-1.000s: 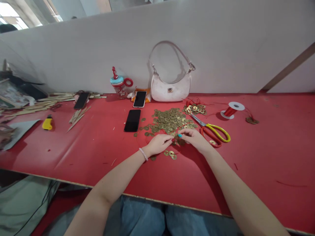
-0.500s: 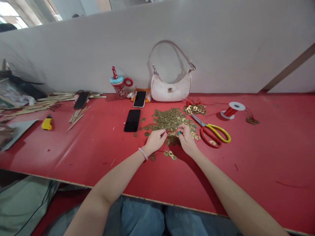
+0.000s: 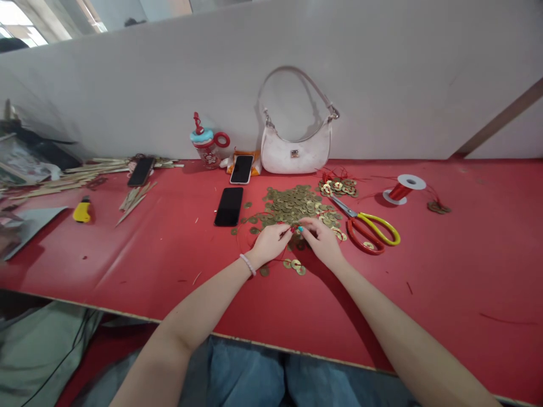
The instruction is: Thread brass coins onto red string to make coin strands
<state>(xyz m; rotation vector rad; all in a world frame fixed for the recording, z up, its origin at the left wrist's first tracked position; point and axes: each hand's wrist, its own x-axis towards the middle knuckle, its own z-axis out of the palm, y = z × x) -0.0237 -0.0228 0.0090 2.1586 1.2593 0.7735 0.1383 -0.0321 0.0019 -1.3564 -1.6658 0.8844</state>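
My left hand (image 3: pixel 271 243), a beaded bracelet at its wrist, pinches a thin red string whose loose part runs down beneath the fingers. My right hand (image 3: pixel 323 242) meets it fingertip to fingertip. A small brass-coloured coin seems to be between the right fingertips, though fingers partly hide it. Just beyond both hands spreads a pile of round holed brass coins (image 3: pixel 292 203). A few loose coins (image 3: pixel 296 264) lie on the red table below the hands. To the right rest scissors (image 3: pixel 368 227) with one red and one yellow handle.
Behind the pile stand a white handbag (image 3: pixel 296 152) and a lidded cup (image 3: pixel 208 151). Two phones, a near one (image 3: pixel 229 207) and a far one (image 3: pixel 241 169), lie left. A red string spool (image 3: pixel 401 191) and strung coins (image 3: pixel 438 207) are right. A yellow cutter (image 3: pixel 82 211) lies far left.
My right hand has moved left, and its fingertips now meet those of my left hand, which were a little apart before. The things on the table stay where they were.
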